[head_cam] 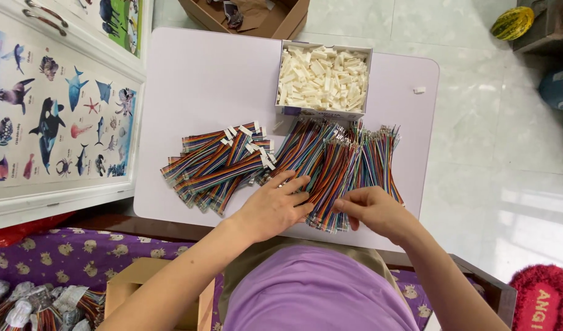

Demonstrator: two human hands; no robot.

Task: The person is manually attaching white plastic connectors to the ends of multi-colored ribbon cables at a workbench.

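From my remote seat I look straight down on a pale lilac counter (195, 79). My left hand (272, 208) lies flat near the near edge of the counter, fingers spread and loose on the lower ends of a pile of rainbow ribbon wires (333, 168); it presses on them but grasps nothing that I can see. My right hand (373, 211) is just beside it to the right, fingers curled and pinching at a few strands at the near end of the same pile, so I read it as closed on those wires. That pile fans out from the near edge toward the middle of the counter, its far tips reaching up to a white cardboard box (324, 79) that sits at the far edge. The box is full of small white plastic connectors (321, 76). To the left of the loose pile, toward the middle-left of the counter, lies a second heap of ribbon wires with white connectors fitted (220, 162), touching the loose pile where the two meet. One lone white connector piece (419, 90) rests near the far right corner, well apart from the rest. Left of the counter leans a poster of sea animals (54, 116).
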